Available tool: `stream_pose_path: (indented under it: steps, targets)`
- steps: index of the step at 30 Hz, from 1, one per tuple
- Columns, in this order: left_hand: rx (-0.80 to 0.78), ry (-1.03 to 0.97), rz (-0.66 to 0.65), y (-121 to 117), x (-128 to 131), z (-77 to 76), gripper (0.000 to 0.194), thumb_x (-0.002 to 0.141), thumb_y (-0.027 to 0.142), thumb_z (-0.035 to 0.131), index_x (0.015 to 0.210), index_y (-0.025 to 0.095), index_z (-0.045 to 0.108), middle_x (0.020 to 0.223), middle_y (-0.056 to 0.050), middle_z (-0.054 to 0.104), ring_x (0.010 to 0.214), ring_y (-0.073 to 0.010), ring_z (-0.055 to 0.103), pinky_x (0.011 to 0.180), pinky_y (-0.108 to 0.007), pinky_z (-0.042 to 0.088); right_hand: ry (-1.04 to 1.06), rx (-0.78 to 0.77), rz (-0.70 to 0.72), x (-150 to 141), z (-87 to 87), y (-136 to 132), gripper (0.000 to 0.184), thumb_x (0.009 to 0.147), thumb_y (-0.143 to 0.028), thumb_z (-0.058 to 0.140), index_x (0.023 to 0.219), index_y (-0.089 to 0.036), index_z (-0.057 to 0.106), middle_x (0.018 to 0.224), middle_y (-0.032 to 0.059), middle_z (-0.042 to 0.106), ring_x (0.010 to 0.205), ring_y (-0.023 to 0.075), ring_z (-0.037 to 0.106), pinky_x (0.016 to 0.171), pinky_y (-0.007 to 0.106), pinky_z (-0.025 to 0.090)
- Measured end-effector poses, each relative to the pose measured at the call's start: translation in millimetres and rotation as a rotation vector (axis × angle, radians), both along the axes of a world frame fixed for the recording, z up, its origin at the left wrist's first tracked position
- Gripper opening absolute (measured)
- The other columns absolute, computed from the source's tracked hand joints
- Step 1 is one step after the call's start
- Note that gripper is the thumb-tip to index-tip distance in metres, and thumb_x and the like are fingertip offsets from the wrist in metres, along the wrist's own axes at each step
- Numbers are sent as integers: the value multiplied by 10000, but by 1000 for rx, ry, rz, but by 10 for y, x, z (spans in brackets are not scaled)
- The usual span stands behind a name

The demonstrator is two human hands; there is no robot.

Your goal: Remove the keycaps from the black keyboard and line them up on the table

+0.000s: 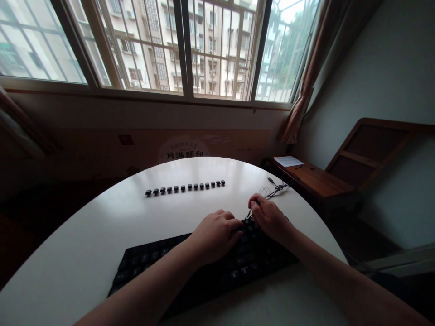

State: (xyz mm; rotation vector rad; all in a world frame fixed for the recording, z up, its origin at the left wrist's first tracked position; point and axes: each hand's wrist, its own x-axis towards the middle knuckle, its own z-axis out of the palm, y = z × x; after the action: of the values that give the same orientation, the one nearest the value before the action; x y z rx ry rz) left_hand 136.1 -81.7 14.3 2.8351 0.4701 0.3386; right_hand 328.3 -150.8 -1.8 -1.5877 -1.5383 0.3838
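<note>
A black keyboard (142, 258) lies at a slant on the white round table, partly hidden under my forearms. My left hand (217, 233) is closed at its far edge, thumb over the keys and fingers bent together, holding the keyboard. In my right hand (268, 216), fingers closed, is a keycap puller (249, 213) with a dark handle and thin wires. Its lower wires reach the keys at the keyboard's upper right, while thin wire loops (264, 191) show above the fist. Beyond the keyboard stands a row of several black keycaps (182, 188).
A black cable (280, 187) lies bundled near the right rim of the white table (84, 240). To the right stands a wooden chair (316, 179) with a paper sheet (288, 161) on it. Barred windows (220, 54) and curtains (299, 108) are behind.
</note>
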Motion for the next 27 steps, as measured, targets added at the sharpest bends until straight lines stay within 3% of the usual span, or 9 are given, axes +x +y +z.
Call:
stream_pose_path:
  steps: [5,10,15,22,27]
  targets:
    - [2,9,2,-5,1,11,265,920,309,518,1127,267,678,1015,-62,686,952,-244,607,847,-378,482,123,-41,0,22,-34,29,154,944,-263,366,855,-212,480,455,-82,474,393,113,463,438,208,379]
    - [4,-3,2,10,-2,-12,264,921,321,518,1128,275,676,1023,-57,682,958,-239,606,850,-372,481,117,-60,7,13,-10,14,145,941,-247,367,852,-215,477,458,-82,485,394,111,458,441,206,370]
    - [-1,-1,3,13,-4,-21,265,922,314,520,1135,274,671,1025,-57,681,971,-241,603,869,-378,477,25,-46,29,19,18,7,160,945,-229,359,849,-214,486,475,-76,488,419,117,472,483,222,362]
    - [-1,15,11,8,-7,-18,276,923,316,513,1153,280,660,1032,-56,680,975,-242,601,860,-377,478,-197,21,-4,-43,19,-42,161,925,-218,390,848,-204,531,651,-13,587,596,153,561,600,255,379]
    - [-8,15,6,11,-9,-12,287,923,320,507,1163,280,658,1031,-59,677,975,-237,601,863,-368,475,-225,22,-1,-92,13,-77,136,912,-208,396,855,-207,518,625,-18,578,561,157,559,578,254,367]
